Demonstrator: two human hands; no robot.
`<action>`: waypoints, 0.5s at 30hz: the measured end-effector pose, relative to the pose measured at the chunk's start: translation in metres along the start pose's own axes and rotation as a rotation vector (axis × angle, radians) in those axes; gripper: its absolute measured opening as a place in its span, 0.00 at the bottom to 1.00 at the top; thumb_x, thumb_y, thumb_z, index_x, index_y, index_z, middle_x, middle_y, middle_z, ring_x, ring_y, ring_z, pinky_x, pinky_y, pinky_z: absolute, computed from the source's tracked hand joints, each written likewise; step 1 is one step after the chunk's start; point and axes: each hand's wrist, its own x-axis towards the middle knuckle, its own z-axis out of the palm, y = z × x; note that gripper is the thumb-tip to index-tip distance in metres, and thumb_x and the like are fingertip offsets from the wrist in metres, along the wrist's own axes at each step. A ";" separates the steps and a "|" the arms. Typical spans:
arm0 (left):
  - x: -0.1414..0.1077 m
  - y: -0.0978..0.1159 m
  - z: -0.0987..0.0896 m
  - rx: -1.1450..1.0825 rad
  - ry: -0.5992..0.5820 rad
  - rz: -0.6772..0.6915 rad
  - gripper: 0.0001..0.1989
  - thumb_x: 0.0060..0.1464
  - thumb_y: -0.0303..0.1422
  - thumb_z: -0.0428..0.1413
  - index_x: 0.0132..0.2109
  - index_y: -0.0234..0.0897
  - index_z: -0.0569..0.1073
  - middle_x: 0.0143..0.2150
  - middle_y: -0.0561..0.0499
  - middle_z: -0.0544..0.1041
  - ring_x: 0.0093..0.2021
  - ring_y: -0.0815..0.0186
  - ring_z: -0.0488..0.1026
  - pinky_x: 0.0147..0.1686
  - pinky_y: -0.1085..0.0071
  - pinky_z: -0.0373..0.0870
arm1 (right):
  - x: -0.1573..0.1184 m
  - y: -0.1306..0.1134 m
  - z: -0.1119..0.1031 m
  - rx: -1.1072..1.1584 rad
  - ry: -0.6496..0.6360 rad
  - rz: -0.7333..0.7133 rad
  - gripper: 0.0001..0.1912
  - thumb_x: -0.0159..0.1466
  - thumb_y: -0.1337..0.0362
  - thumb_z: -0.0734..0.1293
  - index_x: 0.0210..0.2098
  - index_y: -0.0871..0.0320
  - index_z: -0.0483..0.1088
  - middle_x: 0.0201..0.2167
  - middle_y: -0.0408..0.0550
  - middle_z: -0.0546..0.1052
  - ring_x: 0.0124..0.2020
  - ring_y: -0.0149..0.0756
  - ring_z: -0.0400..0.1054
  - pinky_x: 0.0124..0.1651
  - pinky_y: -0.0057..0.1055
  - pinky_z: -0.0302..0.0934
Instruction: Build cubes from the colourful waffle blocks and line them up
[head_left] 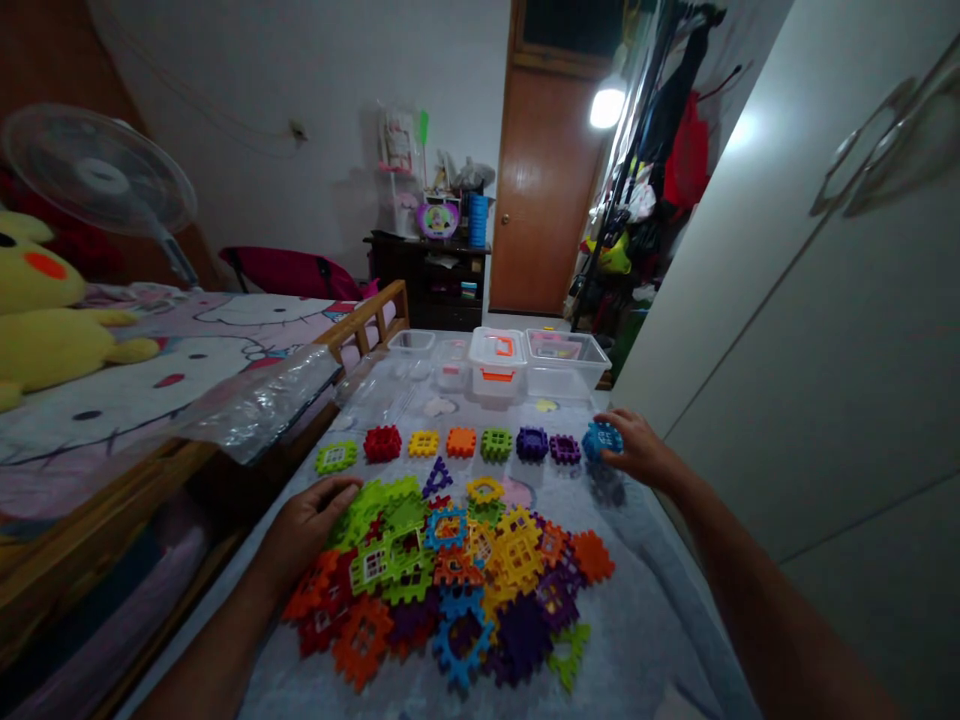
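A stack of blue toothed pieces point(602, 441) is gripped between the thumb and fingers of my right hand point(634, 447), at the right end of a row. Leftward along that row stand purple, dark blue, green, orange point(461, 442), yellow point(424, 444), red point(382, 443) and light green point(336, 457) pieces. My left hand point(311, 520) rests at the left edge of a mixed pile of plastic pieces point(517, 550), by the light green ones; its fingers are close together, and whether they hold a piece is hidden. A small purple triangle point(437, 478) lies between the row and the pile.
Behind the row are a lidded clear box point(497, 362) with orange latches and an open clear bin point(568, 362). A wooden bed rail point(367, 325) runs along the left, with plastic wrap point(262, 400) over it. A white wardrobe point(825, 350) stands at the right.
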 end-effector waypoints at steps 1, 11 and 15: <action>0.000 0.001 0.000 0.008 -0.001 0.001 0.23 0.50 0.52 0.54 0.42 0.39 0.78 0.44 0.50 0.80 0.46 0.56 0.76 0.46 0.68 0.72 | 0.005 0.010 -0.005 -0.012 -0.046 0.017 0.26 0.54 0.67 0.66 0.53 0.60 0.67 0.51 0.57 0.68 0.52 0.47 0.63 0.55 0.40 0.56; 0.001 -0.001 -0.001 0.059 -0.029 0.013 0.25 0.50 0.54 0.53 0.43 0.39 0.78 0.45 0.49 0.80 0.47 0.55 0.75 0.47 0.66 0.71 | 0.025 0.042 0.005 -0.045 -0.191 0.051 0.29 0.52 0.68 0.67 0.54 0.62 0.68 0.54 0.59 0.68 0.56 0.47 0.61 0.57 0.38 0.55; 0.001 -0.005 -0.001 0.071 -0.030 0.015 0.24 0.50 0.53 0.53 0.43 0.40 0.78 0.45 0.50 0.80 0.48 0.56 0.75 0.49 0.67 0.70 | 0.025 0.043 0.010 -0.051 -0.219 0.060 0.35 0.50 0.67 0.69 0.59 0.62 0.63 0.57 0.59 0.66 0.57 0.49 0.60 0.58 0.39 0.55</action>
